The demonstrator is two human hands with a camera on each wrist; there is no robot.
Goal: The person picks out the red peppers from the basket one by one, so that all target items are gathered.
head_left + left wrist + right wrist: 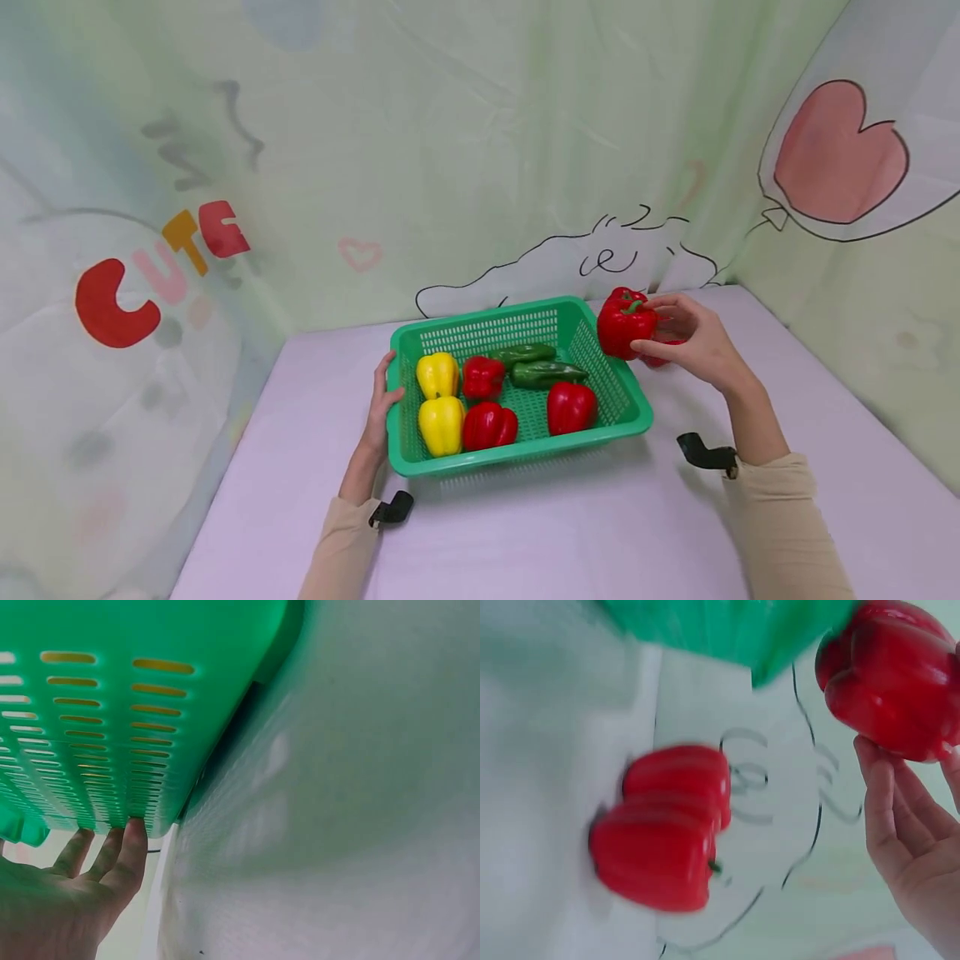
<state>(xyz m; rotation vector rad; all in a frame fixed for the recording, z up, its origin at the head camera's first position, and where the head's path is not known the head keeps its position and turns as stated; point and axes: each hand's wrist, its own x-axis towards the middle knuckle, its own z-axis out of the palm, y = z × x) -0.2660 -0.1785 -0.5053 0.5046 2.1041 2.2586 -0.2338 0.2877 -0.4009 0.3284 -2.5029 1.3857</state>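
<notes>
My left hand [378, 408] grips the left rim of a green plastic basket [517, 454], its fingers against the slotted outer wall in the left wrist view. In my right hand [693, 342] a red bell pepper [621, 329] with a green stem is held over the basket's right rim, between thumb and fingers. Inside the basket stand two yellow bell peppers [441, 425] at the left, several red bell peppers [572, 408], and two dark green peppers [547, 374] towards the back. A red patch behind the held pepper is mostly hidden.
Two more red bell peppers [656, 855] lie side by side on the white table [570, 533], right of the basket; my right hand largely covers them in the head view. A printed curtain [465, 167] hangs behind the table.
</notes>
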